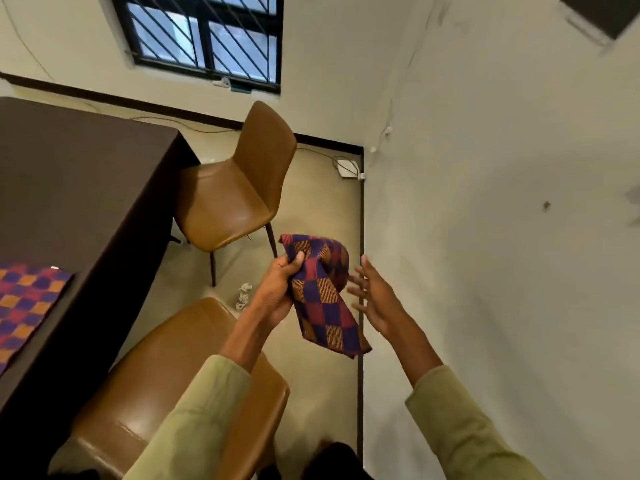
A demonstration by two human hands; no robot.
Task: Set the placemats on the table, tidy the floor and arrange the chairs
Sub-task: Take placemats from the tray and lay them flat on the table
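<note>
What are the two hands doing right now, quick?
Left hand: grip closed on the checked placemat, bunched and hanging in the air.
Right hand: open, fingers spread beside the placemat, holding nothing.

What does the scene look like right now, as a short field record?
left hand: holds checkered placemat, bunched, in the air
right hand: fingers spread, beside the placemat, grip empty
table: second placemat lying flat
floor: crumpled paper between the chairs
far chair: angled at table corner
near chair: beside table
</note>
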